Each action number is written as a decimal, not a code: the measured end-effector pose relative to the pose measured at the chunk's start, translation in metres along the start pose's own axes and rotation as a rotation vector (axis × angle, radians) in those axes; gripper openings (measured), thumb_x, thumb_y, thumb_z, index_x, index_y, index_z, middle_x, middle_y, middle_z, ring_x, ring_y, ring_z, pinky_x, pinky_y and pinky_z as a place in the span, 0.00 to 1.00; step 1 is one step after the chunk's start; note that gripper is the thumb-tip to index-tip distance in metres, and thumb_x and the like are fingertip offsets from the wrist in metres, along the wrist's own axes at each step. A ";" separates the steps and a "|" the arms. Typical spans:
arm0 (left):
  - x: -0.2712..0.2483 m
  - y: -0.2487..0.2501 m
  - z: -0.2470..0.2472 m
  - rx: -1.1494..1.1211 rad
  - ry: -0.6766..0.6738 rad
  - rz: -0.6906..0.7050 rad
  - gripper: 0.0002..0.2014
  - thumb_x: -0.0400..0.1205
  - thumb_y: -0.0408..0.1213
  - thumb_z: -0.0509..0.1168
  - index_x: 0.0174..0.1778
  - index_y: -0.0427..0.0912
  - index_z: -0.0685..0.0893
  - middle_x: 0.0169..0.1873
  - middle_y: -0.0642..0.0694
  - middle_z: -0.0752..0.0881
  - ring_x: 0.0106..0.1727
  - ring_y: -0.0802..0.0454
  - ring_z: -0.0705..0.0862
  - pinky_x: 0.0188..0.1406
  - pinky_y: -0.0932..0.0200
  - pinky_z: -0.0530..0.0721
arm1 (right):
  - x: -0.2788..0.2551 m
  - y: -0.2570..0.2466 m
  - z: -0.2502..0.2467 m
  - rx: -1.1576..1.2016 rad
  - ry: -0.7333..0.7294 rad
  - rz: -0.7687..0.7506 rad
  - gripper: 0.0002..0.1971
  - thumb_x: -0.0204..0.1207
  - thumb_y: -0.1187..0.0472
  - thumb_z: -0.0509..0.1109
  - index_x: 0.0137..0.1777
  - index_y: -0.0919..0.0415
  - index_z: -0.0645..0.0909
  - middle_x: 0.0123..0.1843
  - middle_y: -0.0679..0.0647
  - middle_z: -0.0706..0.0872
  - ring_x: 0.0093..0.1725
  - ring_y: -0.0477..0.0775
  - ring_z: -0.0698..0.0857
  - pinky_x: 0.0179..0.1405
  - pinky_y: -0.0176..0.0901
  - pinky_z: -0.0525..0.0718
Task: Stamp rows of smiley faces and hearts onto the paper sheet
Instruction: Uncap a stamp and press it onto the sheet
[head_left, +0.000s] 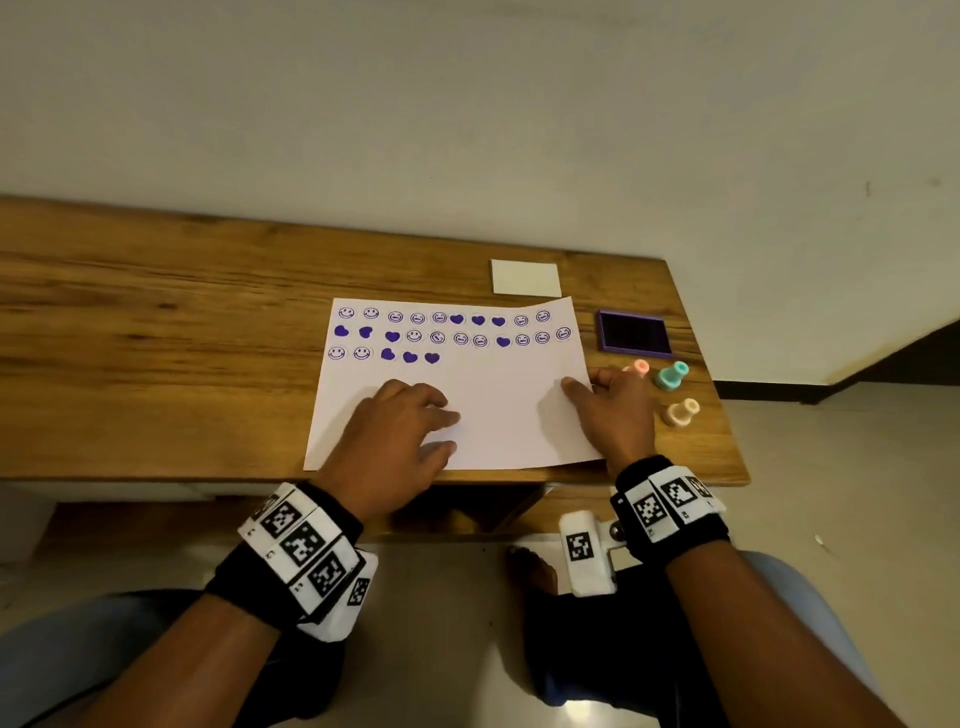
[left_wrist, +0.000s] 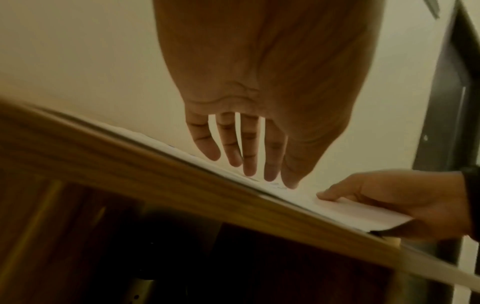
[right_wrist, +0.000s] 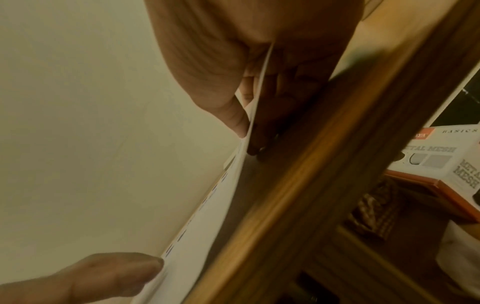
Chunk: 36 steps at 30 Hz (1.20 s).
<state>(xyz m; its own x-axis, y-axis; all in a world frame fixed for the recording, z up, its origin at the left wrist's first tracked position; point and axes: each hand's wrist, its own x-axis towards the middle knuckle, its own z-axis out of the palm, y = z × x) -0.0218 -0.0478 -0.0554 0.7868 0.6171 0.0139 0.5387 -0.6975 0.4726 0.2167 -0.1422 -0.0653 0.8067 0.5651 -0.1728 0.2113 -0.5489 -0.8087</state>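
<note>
From my remote seat I saw the paper sheet lying on the wooden table, near its front edge, with purple stamped marks in three rows along its far side: two full rows mixing smiley faces and hearts, and a third short row of two smileys and three hearts. My left hand lay flat on the lower left part of the sheet, its fingers straight and slightly spread, tips pressing the paper. My right hand gripped the sheet's right edge, thumb on top and the other fingers curled beneath, so that edge was lifted a little off the table; the right wrist view showed the paper passing between thumb and fingers. Just right of the sheet sat a purple ink pad, and near it three small stamps: a pink one just past my right hand, a teal one beside it, and a peach one nearer the front edge. A small white card lay beyond the sheet's far right corner.
</note>
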 end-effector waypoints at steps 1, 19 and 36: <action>0.000 0.001 0.002 0.028 -0.031 -0.003 0.19 0.82 0.50 0.64 0.69 0.52 0.82 0.69 0.53 0.80 0.68 0.51 0.73 0.68 0.50 0.74 | 0.000 0.000 0.000 -0.003 0.007 0.000 0.19 0.75 0.51 0.75 0.63 0.59 0.87 0.57 0.54 0.92 0.52 0.55 0.90 0.56 0.59 0.89; 0.008 0.002 -0.001 0.053 -0.055 -0.022 0.20 0.82 0.51 0.63 0.71 0.54 0.80 0.70 0.55 0.77 0.69 0.52 0.72 0.69 0.51 0.74 | 0.007 -0.032 -0.099 -0.338 0.235 -0.096 0.15 0.78 0.51 0.74 0.62 0.53 0.88 0.58 0.54 0.90 0.57 0.55 0.86 0.56 0.46 0.79; 0.007 0.006 0.002 -0.234 0.199 -0.002 0.22 0.80 0.47 0.69 0.71 0.50 0.80 0.67 0.52 0.81 0.67 0.53 0.78 0.64 0.58 0.76 | -0.005 -0.031 -0.070 0.196 0.122 -0.172 0.11 0.77 0.59 0.76 0.59 0.57 0.89 0.49 0.51 0.92 0.45 0.48 0.90 0.40 0.35 0.85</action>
<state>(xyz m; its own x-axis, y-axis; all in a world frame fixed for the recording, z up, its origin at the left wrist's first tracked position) -0.0123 -0.0486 -0.0543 0.6989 0.6938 0.1739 0.4382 -0.6075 0.6626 0.2447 -0.1711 0.0005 0.8313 0.5547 0.0358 0.2498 -0.3153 -0.9155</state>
